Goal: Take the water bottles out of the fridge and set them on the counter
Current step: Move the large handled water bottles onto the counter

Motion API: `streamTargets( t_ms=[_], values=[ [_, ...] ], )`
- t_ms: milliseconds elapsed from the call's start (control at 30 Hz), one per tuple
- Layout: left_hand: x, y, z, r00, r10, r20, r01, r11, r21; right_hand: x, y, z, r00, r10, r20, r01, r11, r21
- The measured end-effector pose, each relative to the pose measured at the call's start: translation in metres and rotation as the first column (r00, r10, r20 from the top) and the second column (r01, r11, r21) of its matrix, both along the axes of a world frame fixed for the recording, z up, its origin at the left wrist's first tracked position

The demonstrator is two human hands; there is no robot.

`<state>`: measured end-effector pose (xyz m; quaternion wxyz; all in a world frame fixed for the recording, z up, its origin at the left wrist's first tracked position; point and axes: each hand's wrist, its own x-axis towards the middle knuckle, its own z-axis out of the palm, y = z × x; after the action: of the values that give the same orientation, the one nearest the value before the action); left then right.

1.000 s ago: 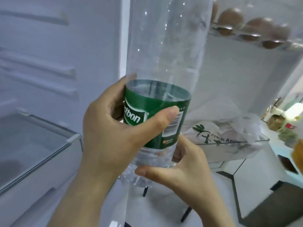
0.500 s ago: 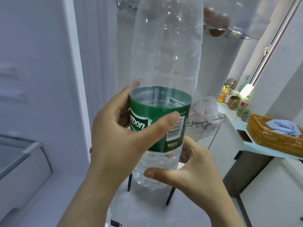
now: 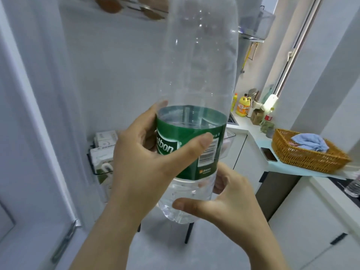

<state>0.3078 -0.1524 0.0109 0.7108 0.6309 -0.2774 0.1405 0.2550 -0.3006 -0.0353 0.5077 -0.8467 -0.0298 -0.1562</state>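
Left hand (image 3: 144, 164) and right hand (image 3: 231, 201) both wrapped round water bottle (image 3: 196, 106); keep it upright, set base flat on counter (image 3: 251, 131).

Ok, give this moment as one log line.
water bottle: upright, held | left hand: grips label | right hand: grips base | counter: not reached

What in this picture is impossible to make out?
Head view:
bottle: top and cap cut off by the upper edge.
label: start of the name hidden behind the left hand.
right hand: fingers behind the bottle, blurred through water.
second bottle: cut by the right edge, blurred.
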Motion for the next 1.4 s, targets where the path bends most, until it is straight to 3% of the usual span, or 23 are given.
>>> streamTargets(
  t_ms=[333,700,900,1400],
  values=[
    [-0.02,-0.13,0.008,0.973,-0.23,-0.012,0.229,0.973,-0.036,-0.037,-0.117,0.001,0.982,-0.185,-0.024,0.185,0.982,0.018],
    [-0.075,-0.299,-0.003,0.883,-0.47,0.022,0.47,0.883,-0.007,-0.133,-0.257,-0.007,0.885,-0.463,-0.038,0.463,0.886,-0.012],
    [-0.111,-0.376,-0.008,0.766,-0.642,0.041,0.64,0.767,0.04,-0.189,-0.307,-0.015,0.742,-0.665,-0.084,0.667,0.745,0.0],
    [-0.147,-0.553,-0.007,0.299,-0.953,0.036,0.954,0.3,0.017,-0.249,-0.403,-0.011,0.272,-0.947,-0.17,0.961,0.276,0.003]
  ],
)
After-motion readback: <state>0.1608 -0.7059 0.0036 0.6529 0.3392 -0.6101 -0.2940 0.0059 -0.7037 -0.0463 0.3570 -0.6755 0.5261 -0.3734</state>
